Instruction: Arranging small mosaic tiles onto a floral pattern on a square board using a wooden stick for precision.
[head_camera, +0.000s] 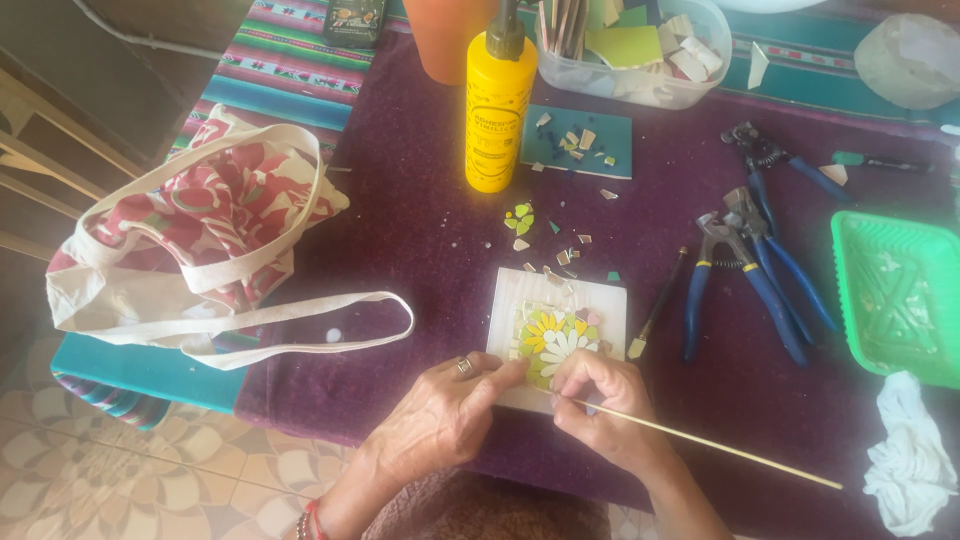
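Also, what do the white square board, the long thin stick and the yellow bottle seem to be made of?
The white square board looks like painted wood or tile: flat, matte white; I cannot tell which. The long thin stick, held in the right hand, looks like pale bare wood or bamboo. The yellow bottle looks like glossy plastic, with a dark nozzle cap.

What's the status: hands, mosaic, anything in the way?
Left hand fingertips on mosaic tile. Right hand pinching thin stick, tip at mosaic. Nippers and tile chips close by, none between the hands.
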